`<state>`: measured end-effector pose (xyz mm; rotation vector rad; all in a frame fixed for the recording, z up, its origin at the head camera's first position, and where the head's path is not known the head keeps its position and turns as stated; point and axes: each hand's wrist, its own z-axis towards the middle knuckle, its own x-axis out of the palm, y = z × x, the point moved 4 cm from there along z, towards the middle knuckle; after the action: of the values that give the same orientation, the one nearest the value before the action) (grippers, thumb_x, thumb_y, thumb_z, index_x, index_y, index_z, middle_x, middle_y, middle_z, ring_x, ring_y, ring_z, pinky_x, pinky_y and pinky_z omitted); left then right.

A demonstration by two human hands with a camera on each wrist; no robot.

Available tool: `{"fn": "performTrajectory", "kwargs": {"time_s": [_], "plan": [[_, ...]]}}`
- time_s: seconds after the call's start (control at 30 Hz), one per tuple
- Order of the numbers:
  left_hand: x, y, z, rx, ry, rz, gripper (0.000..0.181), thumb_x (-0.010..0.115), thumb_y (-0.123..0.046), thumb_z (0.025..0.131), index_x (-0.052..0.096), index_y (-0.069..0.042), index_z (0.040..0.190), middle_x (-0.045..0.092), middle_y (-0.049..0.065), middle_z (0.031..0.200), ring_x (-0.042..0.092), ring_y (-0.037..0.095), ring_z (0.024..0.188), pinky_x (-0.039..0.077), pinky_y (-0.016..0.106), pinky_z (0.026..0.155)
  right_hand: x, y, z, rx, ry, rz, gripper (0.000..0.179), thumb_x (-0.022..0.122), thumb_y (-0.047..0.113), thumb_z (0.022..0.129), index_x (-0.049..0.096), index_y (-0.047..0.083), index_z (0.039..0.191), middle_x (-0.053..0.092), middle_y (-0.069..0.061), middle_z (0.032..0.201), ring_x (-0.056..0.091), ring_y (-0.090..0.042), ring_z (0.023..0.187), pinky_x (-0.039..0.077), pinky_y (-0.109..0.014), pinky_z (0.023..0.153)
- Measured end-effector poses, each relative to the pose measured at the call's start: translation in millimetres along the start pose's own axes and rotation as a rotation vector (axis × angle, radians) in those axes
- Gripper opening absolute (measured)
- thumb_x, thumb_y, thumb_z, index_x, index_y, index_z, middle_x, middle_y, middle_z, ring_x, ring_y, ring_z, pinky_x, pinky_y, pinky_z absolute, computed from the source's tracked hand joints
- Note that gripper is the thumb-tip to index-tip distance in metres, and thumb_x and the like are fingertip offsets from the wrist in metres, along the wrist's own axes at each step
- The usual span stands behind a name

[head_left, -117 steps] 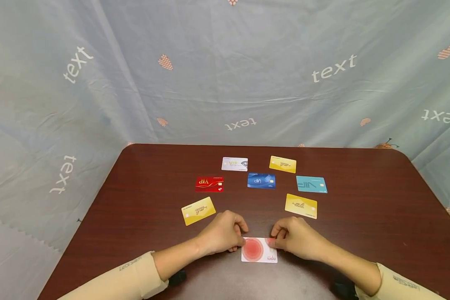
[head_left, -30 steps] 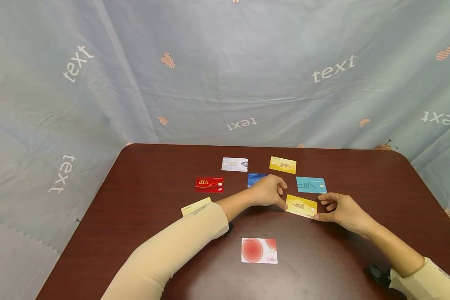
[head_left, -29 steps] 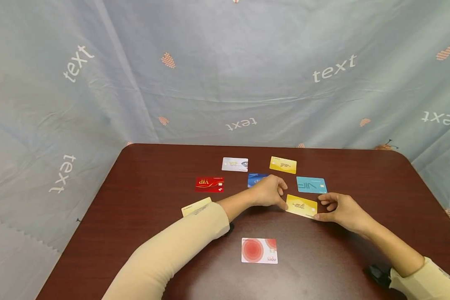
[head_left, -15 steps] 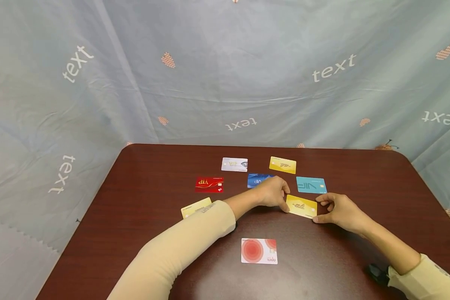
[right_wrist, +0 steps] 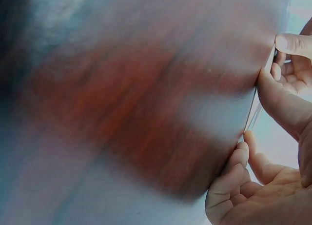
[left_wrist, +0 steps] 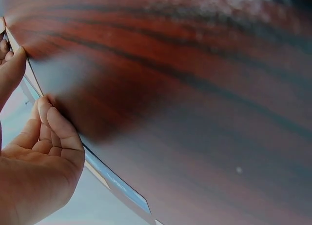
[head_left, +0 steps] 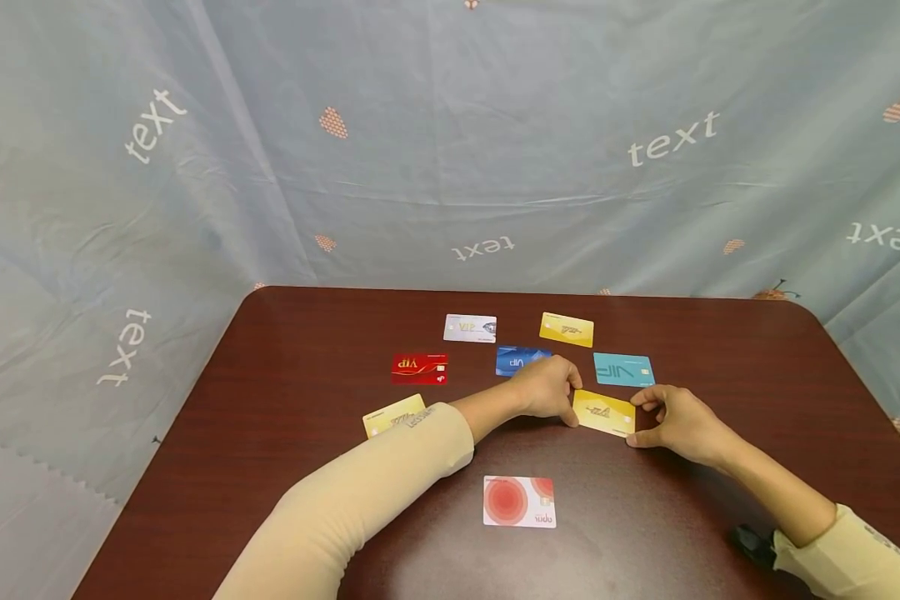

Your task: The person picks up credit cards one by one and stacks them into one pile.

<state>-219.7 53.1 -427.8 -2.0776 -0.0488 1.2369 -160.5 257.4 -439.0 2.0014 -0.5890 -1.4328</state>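
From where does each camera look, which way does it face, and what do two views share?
Head: worn on the head, facing forward and down at the table and curtain; both sleeves, the left hand and the right hand show.
Left wrist: on that wrist, looking low across the table; its own hand at frame left, a sliver of the right beyond.
Right wrist: likewise low; its own hand at frame right, part of the left beyond.
Shared: both wrist views show both hands at the yellow card, nearly edge-on.

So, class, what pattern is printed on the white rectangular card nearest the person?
Red concentric circles on the white rectangular card, shown best in the head view.
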Motion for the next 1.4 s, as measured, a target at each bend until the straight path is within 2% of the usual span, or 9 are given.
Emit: {"fn": "performTrajectory", "kwargs": {"time_s": [0.33,0.57,0.9,1.07,1.23,1.4], "plan": [[1.6,-1.5,1.9,0.007,-0.007,0.063,0.054,0.098,-0.022,0.074,0.073,-0.011,0.121,0.062,-0.008,0.086,0.058,0.008,0.078,0.048,0.022,0.07,0.5,1.3,-2.2,0.031,-0.016,0.0,0.058,0.094,0.013,0.076,0.063,-0.008,0.121,0.061,-0.016,0.109,0.051,-0.027,0.09,0.047,-0.034,0.072],[3.6,-2.7,1.9,-0.005,-0.006,0.063,0.053,0.097,-0.02,0.075,0.071,-0.01,0.12,0.064,-0.008,0.084,0.059,0.007,0.078,0.049,0.023,0.071,2.4,0.7,-2.9,0.037,-0.031,0.018,0.06,0.095,0.012,0.075,0.062,-0.008,0.12,0.063,-0.016,0.11,0.052,-0.027,0.091,0.047,-0.032,0.073],[4.9,-7.9,-5.0,-0.026,-0.017,0.086,0.056,0.097,-0.019,0.075,0.069,-0.009,0.123,0.07,-0.007,0.087,0.064,0.009,0.082,0.054,0.027,0.074,1.9,2.3,-4.2,0.044,-0.045,0.025,0.061,0.095,0.012,0.075,0.062,-0.008,0.122,0.063,-0.016,0.108,0.055,-0.028,0.092,0.049,-0.034,0.075],[4.6,-11.8,-6.1,-0.031,-0.034,0.058,0.055,0.096,-0.011,0.074,0.068,-0.007,0.121,0.073,-0.001,0.102,0.064,0.011,0.085,0.054,0.026,0.074,0.5,4.1,-4.9,0.037,-0.063,0.052,0.057,0.094,0.009,0.075,0.063,-0.009,0.119,0.066,-0.013,0.101,0.06,-0.024,0.084,0.051,-0.028,0.067],[5.1,-16.2,-8.2,-0.024,-0.039,0.008,0.054,0.086,0.007,0.073,0.067,0.0,0.123,0.073,0.008,0.121,0.061,0.013,0.083,0.054,0.021,0.07,1.1,5.3,-4.9,0.039,-0.067,0.098,0.051,0.091,0.009,0.079,0.064,-0.009,0.118,0.071,-0.008,0.09,0.064,-0.021,0.08,0.053,-0.029,0.066],[3.7,-13.5,-10.3,-0.026,-0.071,-0.102,0.046,0.079,0.014,0.075,0.07,0.005,0.118,0.074,0.011,0.113,0.058,0.015,0.08,0.052,0.022,0.063,0.9,2.1,-5.1,0.052,-0.053,0.146,0.04,0.083,0.012,0.089,0.065,-0.009,0.118,0.074,-0.006,0.088,0.064,-0.022,0.079,0.054,-0.033,0.067]]}}
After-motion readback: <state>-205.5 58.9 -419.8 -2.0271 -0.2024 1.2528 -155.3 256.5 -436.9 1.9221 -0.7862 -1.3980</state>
